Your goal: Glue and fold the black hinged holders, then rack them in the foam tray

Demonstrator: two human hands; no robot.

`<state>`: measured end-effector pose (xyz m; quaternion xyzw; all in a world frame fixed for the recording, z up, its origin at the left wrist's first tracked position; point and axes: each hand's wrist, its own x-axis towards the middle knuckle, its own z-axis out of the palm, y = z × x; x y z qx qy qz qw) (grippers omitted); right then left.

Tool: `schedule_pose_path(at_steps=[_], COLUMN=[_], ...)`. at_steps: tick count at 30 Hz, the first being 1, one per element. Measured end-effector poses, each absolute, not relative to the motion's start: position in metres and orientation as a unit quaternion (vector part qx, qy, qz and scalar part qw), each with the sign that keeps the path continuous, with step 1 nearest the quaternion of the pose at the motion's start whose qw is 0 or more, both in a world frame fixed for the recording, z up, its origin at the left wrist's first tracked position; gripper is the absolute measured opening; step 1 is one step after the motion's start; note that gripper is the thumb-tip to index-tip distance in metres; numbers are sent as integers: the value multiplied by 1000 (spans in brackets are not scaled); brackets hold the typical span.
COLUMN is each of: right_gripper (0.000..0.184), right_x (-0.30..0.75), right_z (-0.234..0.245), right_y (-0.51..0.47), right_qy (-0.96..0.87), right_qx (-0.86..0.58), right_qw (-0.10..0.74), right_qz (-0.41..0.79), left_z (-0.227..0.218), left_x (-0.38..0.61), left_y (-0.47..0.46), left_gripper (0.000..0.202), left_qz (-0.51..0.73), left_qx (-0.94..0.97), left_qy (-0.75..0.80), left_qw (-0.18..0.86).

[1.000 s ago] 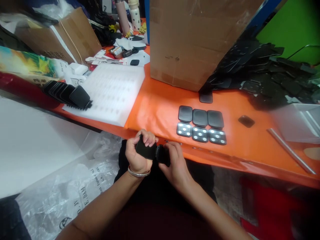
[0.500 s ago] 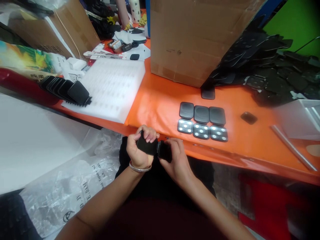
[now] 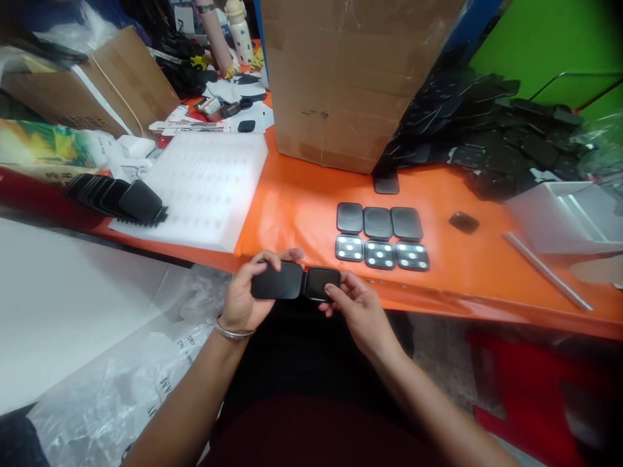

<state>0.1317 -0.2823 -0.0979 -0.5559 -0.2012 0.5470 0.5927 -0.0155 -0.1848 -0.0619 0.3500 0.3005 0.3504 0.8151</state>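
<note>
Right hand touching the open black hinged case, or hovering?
Touching. Head view: the right hand pinches the right half of the open black rounded-square hinged case, no gap; the left hand grips the other half.

Both forearms are extended forward; the left hand (image 3: 242, 299) and right hand (image 3: 359, 312) are held close together, fingers (image 3: 353, 285) curled.

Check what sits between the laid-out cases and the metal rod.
One small black pad lies on the orange table between the cases and the rod; the rest is bare. Head view.
</note>
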Motion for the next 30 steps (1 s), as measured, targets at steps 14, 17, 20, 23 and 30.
schedule_pose_path(at_steps=[14, 17, 20, 23, 30], right_gripper=[33, 31, 37, 51, 49], right_x=[125, 125, 125, 127, 145], right_z=[-98, -96, -93, -93, -89], right_y=[-272, -268, -269, -270, -276], right_qy=[-219, -202, -186, -195, -297], right_qx=[-598, -617, -662, -683, -679], right_qw=[562, 576, 557, 523, 539], right_qz=[527, 497, 466, 471, 400], left_z=[-65, -64, -65, -64, -9], left_x=[-26, -24, -27, -37, -103], left_y=[-200, -204, -207, -199, -129], left_gripper=[28, 31, 40, 46, 36], left_qz=[261, 270, 254, 182, 269], left_qx=[360, 363, 363, 397, 597], left_qy=[432, 426, 395, 351, 510], left_qw=[784, 784, 805, 828, 557])
